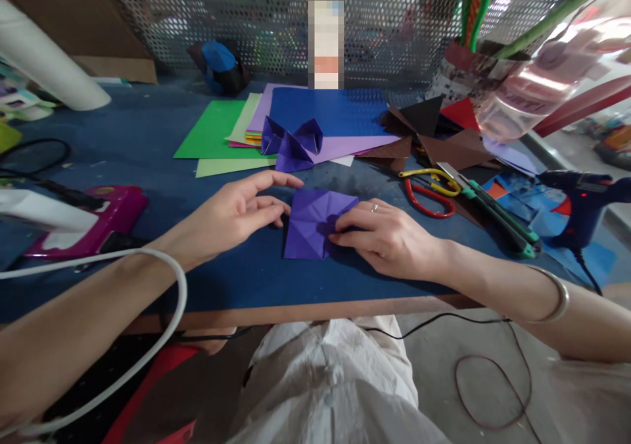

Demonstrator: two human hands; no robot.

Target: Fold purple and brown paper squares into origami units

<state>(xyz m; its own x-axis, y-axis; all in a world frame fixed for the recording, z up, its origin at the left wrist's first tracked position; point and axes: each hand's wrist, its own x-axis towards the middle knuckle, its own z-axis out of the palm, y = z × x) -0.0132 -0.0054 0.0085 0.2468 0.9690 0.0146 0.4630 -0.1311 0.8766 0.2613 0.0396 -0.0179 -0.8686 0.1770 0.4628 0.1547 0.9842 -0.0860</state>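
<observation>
A creased purple paper square lies on the blue tabletop near its front edge. My right hand pinches the paper's right side between thumb and fingers. Just left of the paper is my left hand, its fingers apart and curved, with the fingertips close to the paper's left edge and nothing held. Behind the square, folded dark purple paper pieces stand beside a stack of coloured sheets topped by a blue sheet.
Scissors, a green-handled cutter and a glue gun lie at the right. A bottle stands behind them. At the left are a magenta device and a white cable crossing my forearm.
</observation>
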